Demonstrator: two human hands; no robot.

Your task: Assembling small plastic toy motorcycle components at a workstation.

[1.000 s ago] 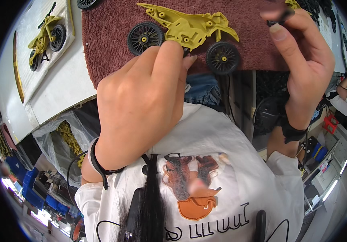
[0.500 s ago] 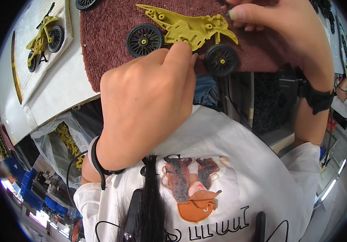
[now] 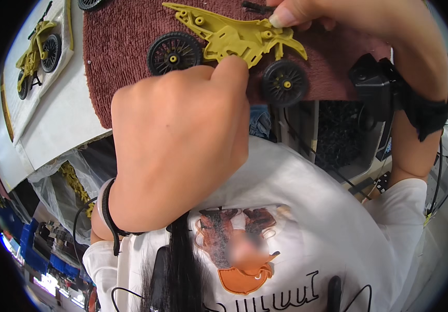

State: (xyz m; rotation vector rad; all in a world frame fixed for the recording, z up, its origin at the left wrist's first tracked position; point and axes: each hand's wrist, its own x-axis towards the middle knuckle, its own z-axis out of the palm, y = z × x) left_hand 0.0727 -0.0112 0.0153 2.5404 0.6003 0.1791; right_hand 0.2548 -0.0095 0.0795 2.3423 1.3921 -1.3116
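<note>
Yellow bike body (image 3: pixel 234 42) over the maroon towel (image 3: pixel 110 62), left hand (image 3: pixel 179 130) curled at its near edge, grip hidden, and now the right hand (image 3: pixel 315 10) has swung a pinched black bar (image 3: pixel 256 7) in far-side, so both parts sit close.

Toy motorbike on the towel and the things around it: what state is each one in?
Yellow bike body: lying on its side, inner pegs showing
Rear wheel: hub facing up
Front wheel: hub facing up
Black bar: pinched by the right hand
Left hand: curled at the body's lower edge, fingertips hidden
Second bike: wheels and handlebar fitted
Towel: spread flat
Plastic bag: holding yellow pieces
</note>
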